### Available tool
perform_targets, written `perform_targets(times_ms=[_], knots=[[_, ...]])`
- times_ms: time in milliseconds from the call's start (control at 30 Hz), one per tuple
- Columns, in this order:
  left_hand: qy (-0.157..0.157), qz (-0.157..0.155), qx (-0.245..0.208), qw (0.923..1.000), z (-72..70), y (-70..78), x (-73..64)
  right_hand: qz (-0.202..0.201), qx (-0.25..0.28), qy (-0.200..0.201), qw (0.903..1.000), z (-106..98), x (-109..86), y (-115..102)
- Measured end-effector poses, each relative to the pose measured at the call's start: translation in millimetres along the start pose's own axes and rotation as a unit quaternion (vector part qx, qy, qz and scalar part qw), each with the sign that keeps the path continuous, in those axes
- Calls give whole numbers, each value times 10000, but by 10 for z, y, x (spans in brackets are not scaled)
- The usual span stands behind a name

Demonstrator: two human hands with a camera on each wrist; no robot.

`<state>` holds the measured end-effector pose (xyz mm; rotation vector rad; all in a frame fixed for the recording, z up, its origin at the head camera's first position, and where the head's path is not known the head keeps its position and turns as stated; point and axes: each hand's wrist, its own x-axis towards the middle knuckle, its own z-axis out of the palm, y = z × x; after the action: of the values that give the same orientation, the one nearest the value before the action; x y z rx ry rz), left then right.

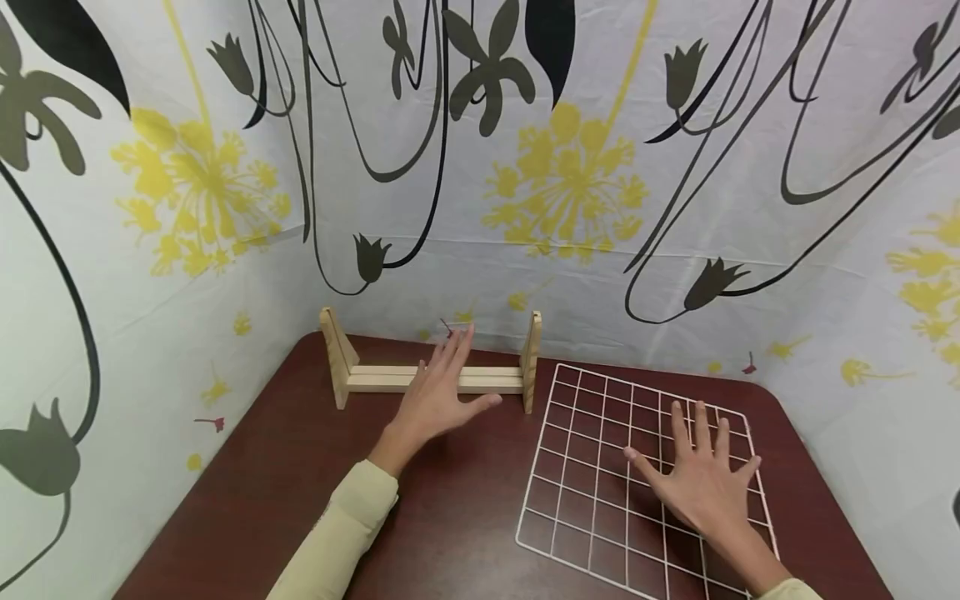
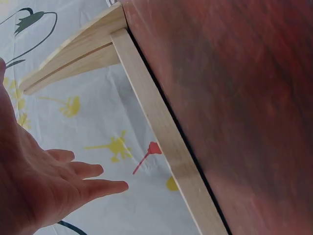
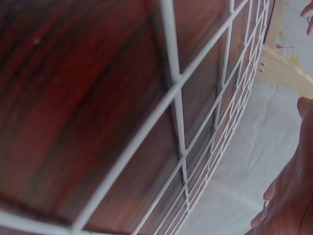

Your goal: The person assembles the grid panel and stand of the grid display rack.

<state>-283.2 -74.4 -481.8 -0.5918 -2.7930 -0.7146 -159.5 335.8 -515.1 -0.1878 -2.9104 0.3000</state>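
Wooden stand [image 1: 483, 383]; likely steadied by end panels [image 1: 530, 363]; wire grid [image 1: 598, 469] to its right; left hand [image 1: 438, 396] near stand, right hand [image 1: 701, 483] rightward; fingers apart

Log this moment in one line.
left hand: fingers extended, near U-shaped pale wooden rack | right hand: fingers spread, over white wire grid | held: none

Two hands [image 1: 438, 400] [image 1: 701, 483], one wooden rack [image 1: 384, 384], one wire grid [image 1: 628, 507]
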Motion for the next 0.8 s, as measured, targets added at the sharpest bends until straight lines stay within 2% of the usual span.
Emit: perform_targets(times_ms=[300,500,667,800], knots=[[-232,-180,-199,9994,51,110,-44,91,15,90,9999,-42,-58,50],[-445,-311,-661,9963,120,262,-95,259,57,36,9996,-101,-104,117],[-540,-296,-1191,9910,191,380,-120,424,79,-53,9991,-119,-150,193],[-580,-264,-1322,9892,227,460,-113,558,98,-163,9983,-133,-181,260]])
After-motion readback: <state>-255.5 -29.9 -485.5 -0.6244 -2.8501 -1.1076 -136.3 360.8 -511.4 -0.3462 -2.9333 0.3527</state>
